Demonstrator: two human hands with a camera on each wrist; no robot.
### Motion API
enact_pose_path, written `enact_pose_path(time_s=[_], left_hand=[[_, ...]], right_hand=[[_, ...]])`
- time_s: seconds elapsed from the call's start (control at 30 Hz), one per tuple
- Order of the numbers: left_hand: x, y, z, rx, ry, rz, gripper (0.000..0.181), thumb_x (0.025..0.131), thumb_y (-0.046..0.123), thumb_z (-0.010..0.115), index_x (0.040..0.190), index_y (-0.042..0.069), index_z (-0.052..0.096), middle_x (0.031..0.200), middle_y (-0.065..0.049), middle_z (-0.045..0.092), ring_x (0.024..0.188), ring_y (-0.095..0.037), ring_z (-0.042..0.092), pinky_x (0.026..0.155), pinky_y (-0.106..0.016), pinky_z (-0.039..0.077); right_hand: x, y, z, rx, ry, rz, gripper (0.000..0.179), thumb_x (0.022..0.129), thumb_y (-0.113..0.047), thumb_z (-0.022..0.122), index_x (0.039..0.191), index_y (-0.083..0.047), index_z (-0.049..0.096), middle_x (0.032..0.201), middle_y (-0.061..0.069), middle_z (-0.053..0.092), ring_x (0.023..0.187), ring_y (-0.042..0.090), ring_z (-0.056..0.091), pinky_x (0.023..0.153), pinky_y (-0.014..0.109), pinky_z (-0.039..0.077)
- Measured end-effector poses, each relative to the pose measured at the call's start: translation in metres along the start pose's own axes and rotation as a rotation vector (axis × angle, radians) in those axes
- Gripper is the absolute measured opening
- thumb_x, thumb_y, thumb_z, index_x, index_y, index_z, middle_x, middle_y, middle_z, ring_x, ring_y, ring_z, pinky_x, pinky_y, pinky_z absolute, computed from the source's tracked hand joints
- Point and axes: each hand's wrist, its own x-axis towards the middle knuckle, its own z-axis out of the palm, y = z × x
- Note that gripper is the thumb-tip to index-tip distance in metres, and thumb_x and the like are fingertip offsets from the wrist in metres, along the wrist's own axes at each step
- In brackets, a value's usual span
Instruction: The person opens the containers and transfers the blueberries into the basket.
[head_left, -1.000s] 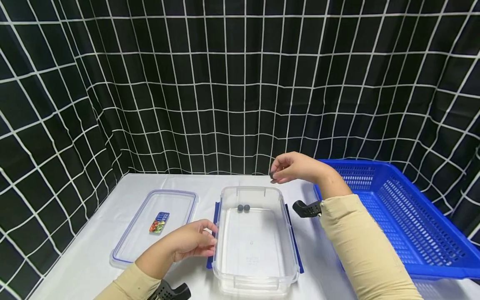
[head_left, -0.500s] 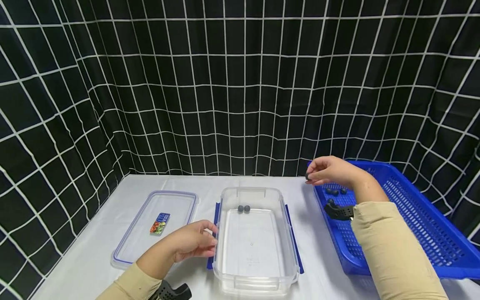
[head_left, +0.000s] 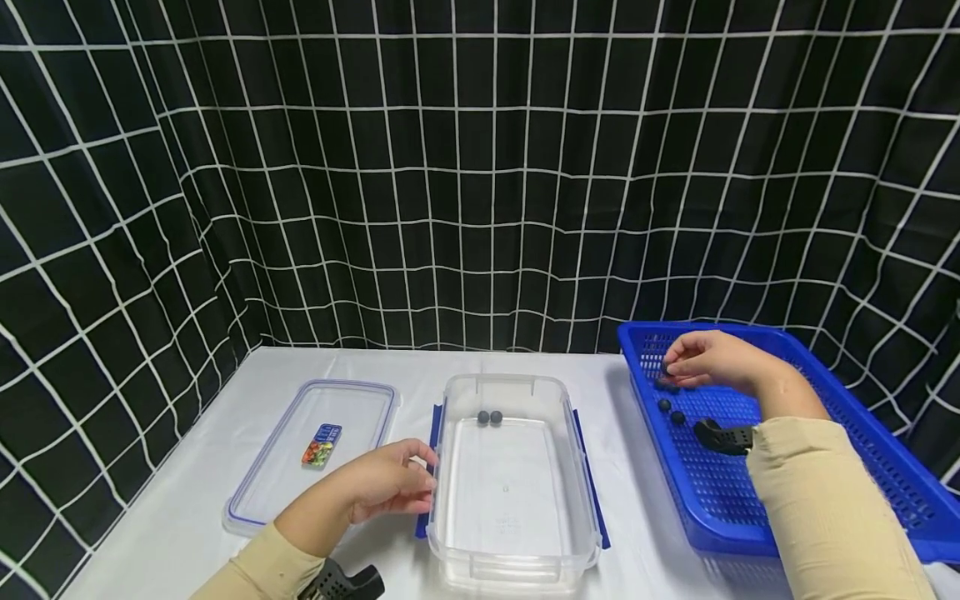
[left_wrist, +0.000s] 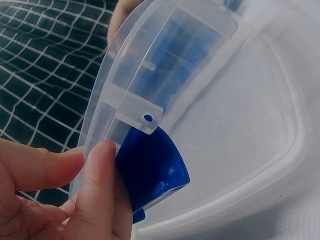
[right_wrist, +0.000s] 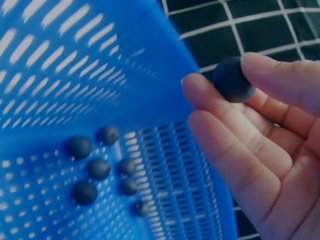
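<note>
My right hand (head_left: 723, 360) is over the blue basket, pinching a dark, round blueberry (right_wrist: 233, 80) between thumb and finger. Below it, several more blueberries (right_wrist: 98, 169) lie on the basket floor, some with a small crown mark. In the head view they are partly covered by the hand. My left hand (head_left: 393, 481) grips the left rim of a clear plastic food container (head_left: 506, 508), its fingers right by a folded-down blue latch (left_wrist: 152, 165). Two blueberries (head_left: 490, 417) sit side by side near the container's far end.
The blue perforated basket (head_left: 701, 521) stands on the right of the white-covered table (head_left: 420, 362). To the left lies a clear lid (head_left: 277, 487) with a blue seal and a colourful label. A black gridded curtain (head_left: 480, 167) closes off the back and sides.
My right hand has moved right and lower, from beyond the container to over the basket, still pinching the blueberry. The left hand and container have stayed put.
</note>
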Motion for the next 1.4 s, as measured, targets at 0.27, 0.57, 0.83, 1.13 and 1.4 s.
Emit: enact_pose_path(time_s=[0.27, 0.57, 0.83, 1.13, 1.4], left_hand=[[-0.001, 0.002, 0.000, -0.006, -0.002, -0.003, 0.033, 0.084, -0.004, 0.056, 0.114, -0.003, 0.040, 0.078, -0.008, 0.053, 0.065, -0.014, 0.059, 0.062, -0.019, 0.056], [-0.002, 0.003, 0.001, -0.004, -0.009, -0.001, 0.035, 0.084, -0.004, 0.055, 0.115, -0.004, 0.039, 0.079, -0.008, 0.053, 0.066, -0.014, 0.059, 0.064, -0.020, 0.057], [-0.001, 0.002, 0.001, 0.002, 0.000, -0.005, 0.035, 0.084, -0.004, 0.055, 0.116, -0.004, 0.040, 0.080, -0.008, 0.052, 0.067, -0.015, 0.059, 0.065, -0.021, 0.057], [-0.001, 0.003, 0.001, 0.007, 0.010, -0.006, 0.033, 0.085, -0.004, 0.054, 0.115, -0.004, 0.040, 0.079, -0.008, 0.052, 0.066, -0.014, 0.059, 0.064, -0.021, 0.057], [-0.001, 0.003, 0.000, 0.008, 0.013, -0.007, 0.034, 0.085, -0.005, 0.053, 0.116, -0.005, 0.039, 0.078, -0.008, 0.052, 0.066, -0.014, 0.058, 0.063, -0.020, 0.057]], right_hand=[[-0.005, 0.019, -0.009, -0.003, 0.036, 0.038, 0.028, 0.088, -0.012, 0.059, 0.106, 0.007, 0.050, 0.100, 0.018, 0.060, 0.092, 0.024, 0.062, 0.085, 0.041, 0.054], [-0.009, 0.038, -0.020, 0.071, 0.037, 0.062, 0.028, 0.088, -0.012, 0.059, 0.106, 0.008, 0.049, 0.094, 0.011, 0.063, 0.090, 0.022, 0.064, 0.083, 0.037, 0.055], [-0.013, 0.054, -0.022, 0.114, 0.045, 0.094, 0.026, 0.089, -0.011, 0.057, 0.105, 0.009, 0.050, 0.093, 0.009, 0.063, 0.090, 0.020, 0.064, 0.079, 0.031, 0.056], [-0.014, 0.059, -0.024, 0.123, 0.036, 0.091, 0.021, 0.091, -0.003, 0.051, 0.107, 0.011, 0.048, 0.094, 0.011, 0.062, 0.088, 0.019, 0.064, 0.079, 0.031, 0.056], [-0.013, 0.060, -0.023, 0.135, 0.038, 0.105, 0.022, 0.092, -0.004, 0.050, 0.108, 0.011, 0.048, 0.092, 0.009, 0.061, 0.087, 0.018, 0.064, 0.077, 0.030, 0.057]])
